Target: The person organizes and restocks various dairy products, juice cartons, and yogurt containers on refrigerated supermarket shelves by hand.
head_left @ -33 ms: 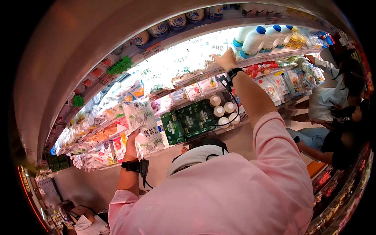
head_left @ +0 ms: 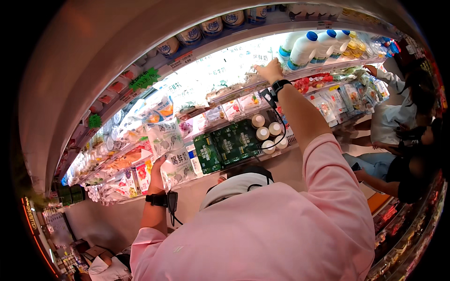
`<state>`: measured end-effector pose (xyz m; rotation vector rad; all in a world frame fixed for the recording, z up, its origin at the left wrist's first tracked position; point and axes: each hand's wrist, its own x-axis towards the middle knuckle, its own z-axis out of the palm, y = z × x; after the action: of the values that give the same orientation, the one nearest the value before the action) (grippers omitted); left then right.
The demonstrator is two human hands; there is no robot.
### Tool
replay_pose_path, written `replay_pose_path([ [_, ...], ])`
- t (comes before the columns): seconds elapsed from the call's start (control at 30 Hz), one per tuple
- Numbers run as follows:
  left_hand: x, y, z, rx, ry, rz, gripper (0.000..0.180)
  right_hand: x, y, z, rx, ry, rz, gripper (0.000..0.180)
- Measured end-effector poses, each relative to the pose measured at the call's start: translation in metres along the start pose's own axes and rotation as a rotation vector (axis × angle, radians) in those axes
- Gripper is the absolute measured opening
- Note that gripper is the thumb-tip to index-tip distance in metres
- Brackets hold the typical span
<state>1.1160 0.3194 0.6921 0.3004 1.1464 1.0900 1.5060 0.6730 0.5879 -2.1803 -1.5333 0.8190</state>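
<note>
At the left, my left hand (head_left: 158, 174) is closed on the edge of a white milk bag (head_left: 180, 164) with dark print. A second milk bag (head_left: 165, 136) of the same kind sits against its upper end; I cannot tell whether the two are joined. My right hand (head_left: 271, 72) reaches to the brightly lit shelf. Its thumb and fingers are around the near corner of another milk bag (head_left: 260, 58), which lies among several like it; the glare hides part of the grip. White bottles with blue caps (head_left: 303, 51) stand just right of that hand.
Below the lit shelf are green cartons (head_left: 229, 144) and several white-capped bottles (head_left: 263, 134). Packaged goods (head_left: 123, 183) fill the left shelves. Tubs (head_left: 212, 26) line the upper shelf, above its overhanging edge. A person in white (head_left: 388, 122) stands at the right; another sits or bends nearby.
</note>
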Motion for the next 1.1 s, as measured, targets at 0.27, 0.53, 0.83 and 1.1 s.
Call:
replay_pose_path([
  [0.27, -0.034, -0.009, -0.014, -0.175, 0.043, 0.117, 0.054, 0.037, 0.018, 0.007, 0.566, -0.262, 0.154, 0.087],
  [0.53, -0.072, -0.005, -0.071, -0.161, 0.074, 0.242, 0.058, -0.021, -0.02, 0.01, 0.924, -0.169, 0.018, 0.036],
  [0.83, -0.08, -0.015, -0.124, -0.256, 0.051, 0.165, 0.065, -0.085, -0.031, 0.073, 1.02, -0.205, 0.159, 0.042],
  [1.1, -0.059, -0.018, -0.136, -0.275, -0.063, 0.144, 0.068, -0.085, -0.034, 0.07, 0.776, -0.149, 0.182, 0.056],
])
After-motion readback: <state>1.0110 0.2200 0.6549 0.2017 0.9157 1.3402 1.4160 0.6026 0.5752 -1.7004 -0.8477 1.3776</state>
